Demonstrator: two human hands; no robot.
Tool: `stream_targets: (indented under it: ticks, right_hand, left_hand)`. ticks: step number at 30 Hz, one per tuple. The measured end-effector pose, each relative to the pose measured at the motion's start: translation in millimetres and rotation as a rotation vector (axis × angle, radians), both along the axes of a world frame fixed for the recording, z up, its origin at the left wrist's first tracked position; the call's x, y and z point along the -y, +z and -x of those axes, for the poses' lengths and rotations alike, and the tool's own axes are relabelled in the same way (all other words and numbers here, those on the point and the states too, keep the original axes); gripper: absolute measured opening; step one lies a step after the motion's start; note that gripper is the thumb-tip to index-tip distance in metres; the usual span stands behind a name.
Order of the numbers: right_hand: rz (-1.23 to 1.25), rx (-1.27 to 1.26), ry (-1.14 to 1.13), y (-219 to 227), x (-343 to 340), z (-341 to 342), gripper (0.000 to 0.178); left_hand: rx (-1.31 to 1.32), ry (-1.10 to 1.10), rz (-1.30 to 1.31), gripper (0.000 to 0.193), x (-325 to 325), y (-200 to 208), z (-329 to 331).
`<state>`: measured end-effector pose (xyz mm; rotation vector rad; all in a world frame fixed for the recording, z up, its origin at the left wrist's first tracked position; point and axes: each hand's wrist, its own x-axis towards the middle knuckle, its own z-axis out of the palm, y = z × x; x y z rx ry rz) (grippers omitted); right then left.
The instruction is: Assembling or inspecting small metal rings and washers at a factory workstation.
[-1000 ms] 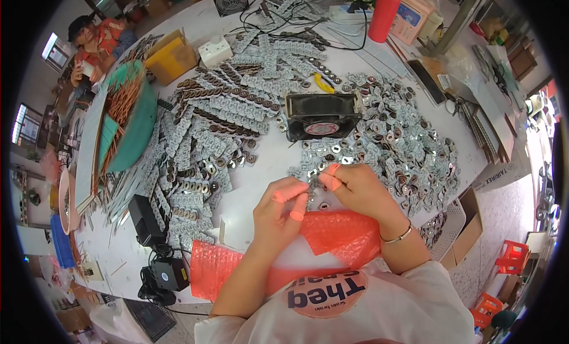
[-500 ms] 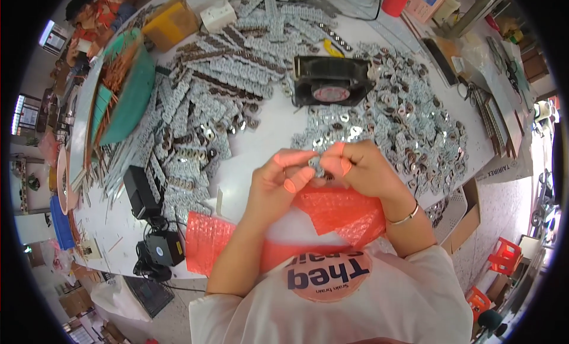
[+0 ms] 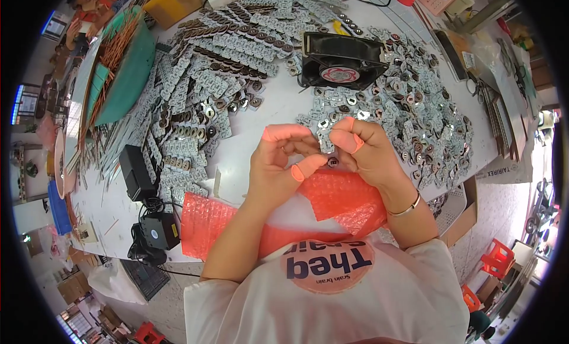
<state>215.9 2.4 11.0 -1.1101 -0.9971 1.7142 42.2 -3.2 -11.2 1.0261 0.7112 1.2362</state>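
My left hand [image 3: 285, 155] and my right hand [image 3: 363, 143] meet over the table, close in front of my chest. Pink finger cots cover the thumb and index finger of each. A small silvery metal piece [image 3: 325, 142] with a dark round part [image 3: 332, 162] below it sits between the hands. My left thumb and lower fingers close on this piece, while the left index finger arches above it. The right thumb and index finger are pinched together beside it; what lies between them is too small to make out. Red bubble wrap [image 3: 341, 196] lies under my wrists.
Loose metal pieces [image 3: 415, 118] heap at the right; strips of them [image 3: 184, 86] pile at the left. A black fan [image 3: 344, 59] stands beyond my hands. Black adapters [image 3: 161, 230] with cables lie near left, beside a green basin [image 3: 133, 77]. Another person [image 3: 98, 6] sits far left.
The view has tilted, so the table appears shifted. My fingertips have moved a little apart, the left index finger lifting and the right pinch rising, baring more of the metal piece.
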Motion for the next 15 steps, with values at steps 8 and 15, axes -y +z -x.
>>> stream_targets:
  ticks: [8, 15]
  right_hand:
    - [-0.084, 0.146, 0.009, 7.4, -2.7, -10.5, 0.019]
    - [-0.392, 0.407, -0.258, 5.6, -10.6, -21.0, 0.017]
  left_hand:
    - [-0.486, 0.105, -0.461, 0.026, -4.0, -1.3, -1.6]
    - [-0.773, 0.135, -0.62, 0.027, -10.7, 4.8, 3.7]
